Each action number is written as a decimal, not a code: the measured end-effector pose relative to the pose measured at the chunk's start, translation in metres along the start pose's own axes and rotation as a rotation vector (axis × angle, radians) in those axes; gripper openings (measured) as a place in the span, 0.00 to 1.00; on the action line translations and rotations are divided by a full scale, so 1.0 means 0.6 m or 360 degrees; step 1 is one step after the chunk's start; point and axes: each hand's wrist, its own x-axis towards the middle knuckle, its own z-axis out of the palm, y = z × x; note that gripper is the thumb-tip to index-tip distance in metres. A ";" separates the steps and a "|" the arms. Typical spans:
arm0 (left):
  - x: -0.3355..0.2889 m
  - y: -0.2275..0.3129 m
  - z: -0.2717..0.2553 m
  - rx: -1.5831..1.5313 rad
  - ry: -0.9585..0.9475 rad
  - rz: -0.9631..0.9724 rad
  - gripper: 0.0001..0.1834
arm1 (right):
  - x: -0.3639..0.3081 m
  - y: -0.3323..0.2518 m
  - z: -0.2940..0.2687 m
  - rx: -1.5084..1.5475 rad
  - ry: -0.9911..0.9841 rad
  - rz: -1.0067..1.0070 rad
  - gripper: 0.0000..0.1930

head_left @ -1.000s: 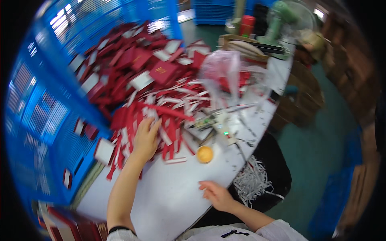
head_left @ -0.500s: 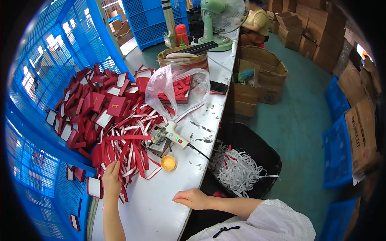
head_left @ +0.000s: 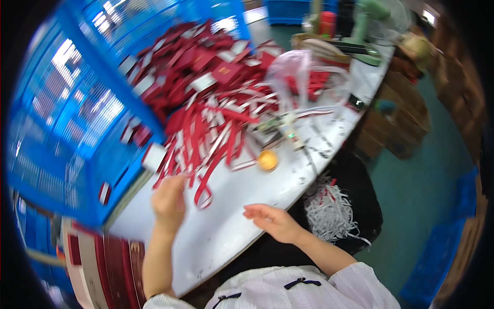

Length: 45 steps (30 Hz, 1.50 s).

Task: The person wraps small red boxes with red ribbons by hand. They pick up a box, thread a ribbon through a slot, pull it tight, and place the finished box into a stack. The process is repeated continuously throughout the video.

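My left hand is over the near left of the white table, just short of a loose heap of red and white ribbons. Motion smears its fingers, so I cannot make out their pose or anything in them. To the right, my right hand hovers at the table's front edge with its fingers stretched out and nothing in them. Behind the ribbons rises a pile of small dark red boxes, some showing white insides. A small round tub of yellow stuff and a white glue gun lie beside the ribbons.
Blue plastic crates border the table's left. Near left is a stack of dark red and cream trays or boxes. A black bin of shredded white strips stands right of the table. A green fan and a person are farther back.
The view has swung left, bringing the stack at the near left into sight. My left hand has come away from the ribbons toward me. My right hand's fingers have straightened.
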 end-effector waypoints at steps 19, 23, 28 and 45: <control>-0.055 0.146 0.093 -0.1502 -0.0643 -0.0565 0.11 | -0.010 -0.105 -0.065 0.0399 -0.0088 0.0414 0.17; 0.000 0.151 0.084 -0.2112 -0.0599 -0.0997 0.04 | -0.022 -0.116 -0.052 0.0224 -0.0296 0.0521 0.19; -0.010 0.157 0.101 -0.1966 -0.0504 -0.1208 0.05 | -0.017 -0.111 -0.043 -0.0679 0.0471 -0.0286 0.08; -0.036 0.178 0.132 -0.0763 -0.0483 -0.0159 0.03 | -0.027 -0.058 -0.056 -0.1788 0.0625 -0.1175 0.04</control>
